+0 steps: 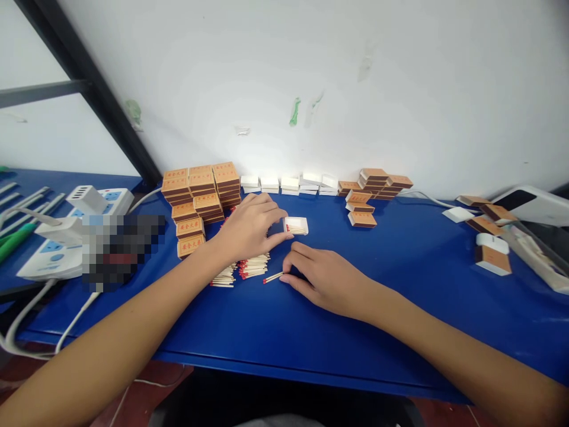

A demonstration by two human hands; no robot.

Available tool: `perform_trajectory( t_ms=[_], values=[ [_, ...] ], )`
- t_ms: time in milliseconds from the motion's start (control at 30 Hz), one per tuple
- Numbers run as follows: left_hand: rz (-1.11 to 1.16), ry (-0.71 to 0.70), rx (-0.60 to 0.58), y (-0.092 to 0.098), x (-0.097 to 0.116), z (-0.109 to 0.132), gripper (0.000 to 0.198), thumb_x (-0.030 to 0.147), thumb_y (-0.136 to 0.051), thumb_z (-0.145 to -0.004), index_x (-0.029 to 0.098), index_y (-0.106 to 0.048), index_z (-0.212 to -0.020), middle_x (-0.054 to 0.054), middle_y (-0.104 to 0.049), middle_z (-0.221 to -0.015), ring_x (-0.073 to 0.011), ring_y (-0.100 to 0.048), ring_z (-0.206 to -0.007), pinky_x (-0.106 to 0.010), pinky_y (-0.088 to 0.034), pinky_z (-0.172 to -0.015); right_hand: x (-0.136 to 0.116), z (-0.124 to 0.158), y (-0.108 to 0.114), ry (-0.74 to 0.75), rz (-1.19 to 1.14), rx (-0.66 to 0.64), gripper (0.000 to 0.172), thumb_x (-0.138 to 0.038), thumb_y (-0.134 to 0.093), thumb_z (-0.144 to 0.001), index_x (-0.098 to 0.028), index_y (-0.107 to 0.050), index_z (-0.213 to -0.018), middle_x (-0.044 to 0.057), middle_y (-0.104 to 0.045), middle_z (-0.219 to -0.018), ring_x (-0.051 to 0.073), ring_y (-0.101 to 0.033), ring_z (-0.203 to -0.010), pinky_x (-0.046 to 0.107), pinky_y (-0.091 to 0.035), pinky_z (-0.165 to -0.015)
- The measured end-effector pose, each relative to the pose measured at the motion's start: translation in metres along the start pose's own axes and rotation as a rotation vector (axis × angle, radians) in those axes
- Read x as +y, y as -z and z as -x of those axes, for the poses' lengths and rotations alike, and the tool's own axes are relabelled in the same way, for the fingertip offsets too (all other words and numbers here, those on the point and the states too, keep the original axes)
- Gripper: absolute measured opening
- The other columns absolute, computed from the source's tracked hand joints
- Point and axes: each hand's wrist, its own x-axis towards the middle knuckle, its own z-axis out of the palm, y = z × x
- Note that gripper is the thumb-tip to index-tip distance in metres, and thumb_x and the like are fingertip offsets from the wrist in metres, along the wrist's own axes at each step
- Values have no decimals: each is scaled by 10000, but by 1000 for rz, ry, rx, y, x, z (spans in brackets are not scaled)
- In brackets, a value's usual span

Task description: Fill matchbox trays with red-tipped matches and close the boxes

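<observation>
My left hand has its thumb and index finger at the near and far sides of a white matchbox tray, gripping its left end. A few red-tipped matches lie inside the tray. Just in front of it, my right hand pinches a couple of matches, their red heads pointing left. Beneath and beside my left wrist lie piles of loose matches, partly hidden by the hand and forearm.
Stacked brown matchboxes stand left against the wall, with white trays beside them. More matchboxes are right of these. A power strip with cables sits at left. Matchboxes and a plastic bag lie far right on the blue table.
</observation>
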Motion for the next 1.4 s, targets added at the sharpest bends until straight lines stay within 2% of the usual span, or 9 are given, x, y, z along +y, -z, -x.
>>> perform_trajectory(
  t_ms=[300,500,633,733,900,1033,1400],
  values=[
    [1,-1,6,0,0,-1,327,456,-648,-992,154,-726,-1089,-77,-729,-943,-251,-603,-983,-390,-426,-871,0,-3,-6,32,-3,75,126,-302,-601,-1032,-180,-618,-1058,42,-651,-1022,152,-620,-722,318,-488,-660],
    [6,-5,5,-1,0,0,331,454,-656,-987,145,-729,-1081,-81,-725,-920,-255,-603,-972,-394,-425,-870,0,-10,-16,20,11,14,125,-286,-577,-1049,-186,-625,-993,32,-661,-999,167,-658,-818,302,-491,-685],
    [-9,-9,-5,-1,-1,0,325,443,-653,-988,140,-731,-1074,-85,-730,-938,-261,-603,-975,-402,-427,-871,2,-9,-13,36,90,21,129,-289,-596,-1038,-184,-614,-965,37,-650,-1004,160,-641,-778,286,-454,-632],
    [-12,-9,-15,-1,-1,0,300,413,-659,-983,141,-732,-1086,-89,-732,-961,-267,-603,-993,-406,-430,-876,11,-6,1,-27,90,111,122,-300,-572,-1051,-200,-613,-994,38,-641,-1020,151,-622,-739,280,-436,-625],
    [25,-12,-7,-1,3,0,352,476,-677,-970,159,-738,-1109,-75,-726,-949,-257,-598,-997,-390,-428,-873,38,-5,18,-214,172,380,169,-314,-502,-1074,-190,-607,-1028,66,-622,-998,169,-571,-718,295,-392,-618],
    [63,-9,18,-2,6,0,350,496,-675,-969,185,-738,-1119,-69,-730,-968,-252,-606,-1017,-382,-428,-878,50,-7,16,-215,193,375,167,-300,-498,-1067,-186,-610,-1018,66,-605,-973,179,-552,-726,302,-357,-602],
    [106,8,44,1,2,-2,333,476,-702,-954,180,-747,-1099,-67,-728,-956,-245,-616,-1003,-389,-442,-909,42,-9,11,-199,157,415,166,-252,-473,-1064,-180,-623,-1065,80,-610,-1003,187,-572,-774,308,-374,-630]
  ],
)
